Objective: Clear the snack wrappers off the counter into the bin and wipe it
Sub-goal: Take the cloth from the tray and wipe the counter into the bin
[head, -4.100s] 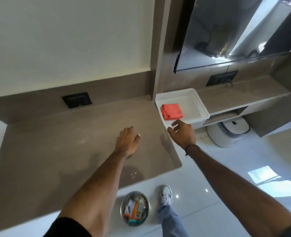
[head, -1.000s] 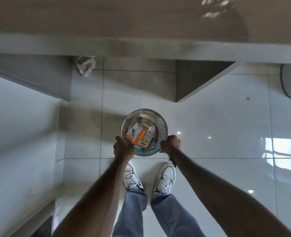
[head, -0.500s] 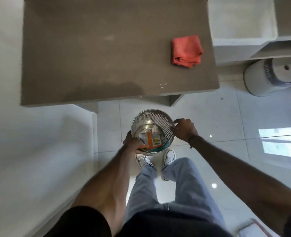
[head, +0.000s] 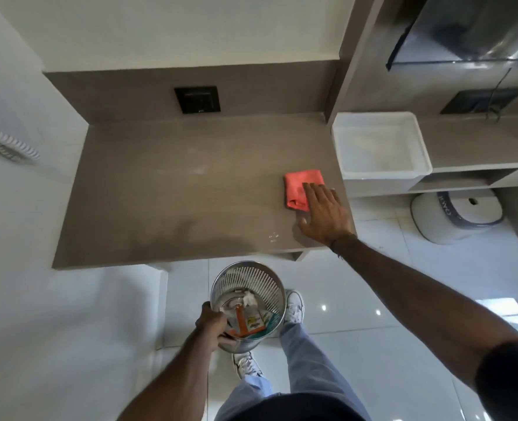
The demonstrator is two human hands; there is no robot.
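Snack wrappers (head: 248, 323) sit down inside the perforated metal bin (head: 260, 278), orange and teal packets among them, and the bin is held just below the counter's (head: 166, 189) front edge, over the white tiled floor (head: 373, 354). Left hand (head: 210, 325) is clamped on the bin's near rim. Right hand (head: 326, 215) is out flat, fingers spread, tips over the red cloth (head: 300, 185) near the counter's right edge, just beside the white tray (head: 421, 153)
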